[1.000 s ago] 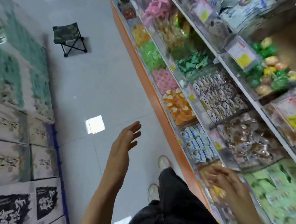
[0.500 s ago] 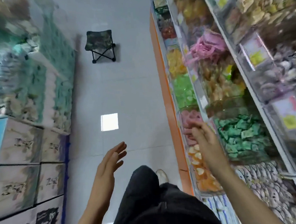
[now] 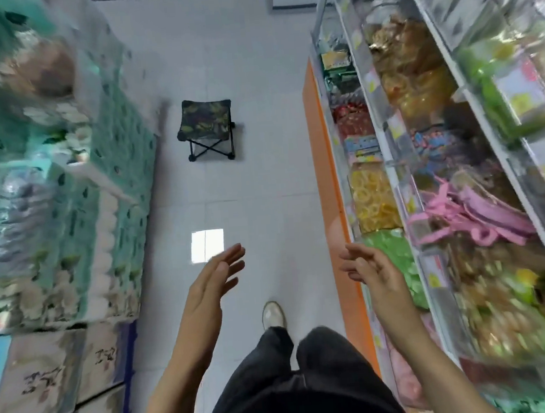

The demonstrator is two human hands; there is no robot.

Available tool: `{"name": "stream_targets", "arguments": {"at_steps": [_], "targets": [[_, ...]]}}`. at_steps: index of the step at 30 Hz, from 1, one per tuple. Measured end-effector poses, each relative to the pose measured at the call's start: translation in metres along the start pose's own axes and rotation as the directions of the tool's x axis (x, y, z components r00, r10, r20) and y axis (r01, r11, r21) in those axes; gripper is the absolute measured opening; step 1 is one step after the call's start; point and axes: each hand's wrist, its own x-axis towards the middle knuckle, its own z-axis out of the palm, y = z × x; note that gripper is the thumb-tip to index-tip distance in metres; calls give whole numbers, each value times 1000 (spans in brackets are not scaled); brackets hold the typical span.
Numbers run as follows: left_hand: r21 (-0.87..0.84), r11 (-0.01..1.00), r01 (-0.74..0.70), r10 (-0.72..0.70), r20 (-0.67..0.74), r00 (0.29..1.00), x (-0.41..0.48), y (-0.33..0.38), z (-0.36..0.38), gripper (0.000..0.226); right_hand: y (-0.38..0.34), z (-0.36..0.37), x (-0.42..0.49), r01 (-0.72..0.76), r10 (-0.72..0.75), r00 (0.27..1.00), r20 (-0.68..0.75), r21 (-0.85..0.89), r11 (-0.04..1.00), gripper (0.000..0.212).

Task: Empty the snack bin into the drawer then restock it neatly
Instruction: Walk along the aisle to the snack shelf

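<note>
I stand in a shop aisle with a shelf unit of clear snack bins (image 3: 399,152) running along my right. The bins hold yellow ring snacks (image 3: 372,196), green wrapped sweets (image 3: 394,262), pink packets (image 3: 478,221) and other snacks. My left hand (image 3: 210,285) hovers over the floor with straight fingers and holds nothing. Beside the green bin, my right hand (image 3: 371,272) hangs in the air with loosely bent fingers, empty and touching no bin. No drawer can be made out.
A small camouflage folding stool (image 3: 207,128) stands on the white tiled floor (image 3: 257,188) ahead. Stacked green tissue packs (image 3: 112,191) and cartons (image 3: 48,380) line the left side. An orange base strip (image 3: 327,176) runs under the shelves. My dark trousers and one shoe (image 3: 273,314) show below.
I have moved forward along the aisle and the view swung left. My right hand came away from the lower bins into the air; my left hand stayed raised and flat.
</note>
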Motion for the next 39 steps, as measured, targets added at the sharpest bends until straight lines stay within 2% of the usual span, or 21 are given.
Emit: {"name": "stream_targets", "arguments": {"at_steps": [4,10,18,23,28,34,39], "targets": [[9,999,-40,39,55,998,99,51,-9,42,-22,13,57,-58,58,997,-56,-7,998,22],[34,999,-40,38,54,998,225,92,-27,41,-50,34,170,-102,100,989,-112,-13,995,21],[38,997,62,-59,-79,995,375,124,-57,40,-136,101,392,12,-13,1000,-10,-20,1000,21],[45,993,113,-108,-116,987,463,158,-83,41,-202,149,513,63,-62,997,43,-3,998,23],[35,992,122,-117,-125,985,564,188,-103,43,-235,192,614,60,-60,997,56,-7,998,24],[65,991,113,-111,-33,993,717,234,-115,32,-245,222,705,-21,21,999,-38,4,1000,24],[146,988,47,-67,136,988,836,293,-91,32,-254,209,740,-143,146,975,-169,30,989,23]]}}
